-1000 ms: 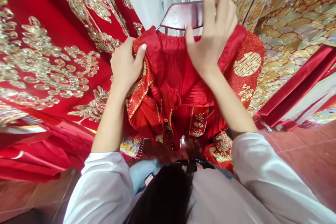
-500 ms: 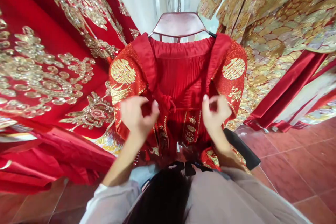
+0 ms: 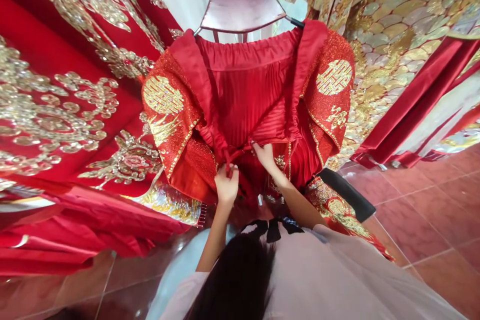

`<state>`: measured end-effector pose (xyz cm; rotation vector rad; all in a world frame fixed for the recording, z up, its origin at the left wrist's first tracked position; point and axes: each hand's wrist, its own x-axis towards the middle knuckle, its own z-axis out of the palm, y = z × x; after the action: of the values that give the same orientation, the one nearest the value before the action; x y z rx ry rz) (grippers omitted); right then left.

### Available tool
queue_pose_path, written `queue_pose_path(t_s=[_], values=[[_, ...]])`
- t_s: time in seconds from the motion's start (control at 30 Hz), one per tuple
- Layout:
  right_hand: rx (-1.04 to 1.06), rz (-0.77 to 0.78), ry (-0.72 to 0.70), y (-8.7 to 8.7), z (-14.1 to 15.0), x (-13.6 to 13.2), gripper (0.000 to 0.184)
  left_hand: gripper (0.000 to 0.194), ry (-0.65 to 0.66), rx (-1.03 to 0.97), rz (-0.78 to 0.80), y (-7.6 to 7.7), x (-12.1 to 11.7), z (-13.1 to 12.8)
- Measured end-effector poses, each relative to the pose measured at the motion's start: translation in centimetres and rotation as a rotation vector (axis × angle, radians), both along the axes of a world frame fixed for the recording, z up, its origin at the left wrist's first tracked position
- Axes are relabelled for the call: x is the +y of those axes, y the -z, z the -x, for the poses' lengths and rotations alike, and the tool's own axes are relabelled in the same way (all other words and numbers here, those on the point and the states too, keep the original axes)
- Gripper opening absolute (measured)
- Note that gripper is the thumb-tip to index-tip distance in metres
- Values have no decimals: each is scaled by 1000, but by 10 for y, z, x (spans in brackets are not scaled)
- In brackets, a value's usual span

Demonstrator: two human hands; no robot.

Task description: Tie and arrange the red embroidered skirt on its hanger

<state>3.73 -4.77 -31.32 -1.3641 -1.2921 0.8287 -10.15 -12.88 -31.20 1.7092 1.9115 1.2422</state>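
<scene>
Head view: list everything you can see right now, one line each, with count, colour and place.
embroidered jacket: one, red with gold emblems, hanging centre, front open.
pleated lining: one, red, inside the jacket.
tie cords: red, at the jacket's front, centre.
hanger: one, dark reddish, top centre, carrying the jacket.
hanging robe: red with gold embroidery, left.
gold garments: gold scale pattern, red trim, upper right.
floor tiles: reddish brown, lower right.
black strap: one, right of the jacket hem.
left hand: grip on the tie cords.
right hand: pinching the tie cords beside it.
</scene>
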Motion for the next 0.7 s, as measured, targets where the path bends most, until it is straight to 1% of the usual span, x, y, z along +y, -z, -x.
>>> queue_pose_path(t_s=[0.07, 0.13, 0.2, 0.23, 0.3, 0.33, 0.4, 0.47, 0.53, 0.6, 0.63, 0.7], values=[[-47, -1, 7, 9, -14, -14, 28, 16, -18, 41, 5, 5, -1, 4], [-98, 2, 25, 18, -31, -39, 33, 14, 22, 76, 21, 12, -2, -4], [-134, 8, 43, 23, -45, -67, 35, 16, 97, 147, 55, 20, -3, -20], [-144, 9, 49, 24, -49, -80, 35, 19, 133, 198, 81, 24, -2, -30], [-155, 11, 55, 24, -52, -101, 35, 25, 207, 309, 156, 30, 1, -50], [-157, 11, 55, 22, -50, -108, 35, 23, 244, 350, 195, 32, 2, -58], [-154, -9, 35, 19, -45, -116, 35, 18, 310, 382, 255, 37, 6, -70], [-140, -35, 3, 16, -40, -118, 32, 18, 344, 385, 291, 41, 7, -75], [-115, -16, 20, 18, -37, -117, 29, 18, 342, 392, 328, 47, 3, -75], [-128, 63, 63, 22, -36, -117, 30, 21, 318, 401, 372, 53, -5, -72], [-149, 105, 59, 25, -36, -118, 29, 22, 301, 404, 395, 57, -10, -70], [-220, 146, -19, 31, -34, -119, 28, 24, 270, 402, 442, 63, -20, -67]])
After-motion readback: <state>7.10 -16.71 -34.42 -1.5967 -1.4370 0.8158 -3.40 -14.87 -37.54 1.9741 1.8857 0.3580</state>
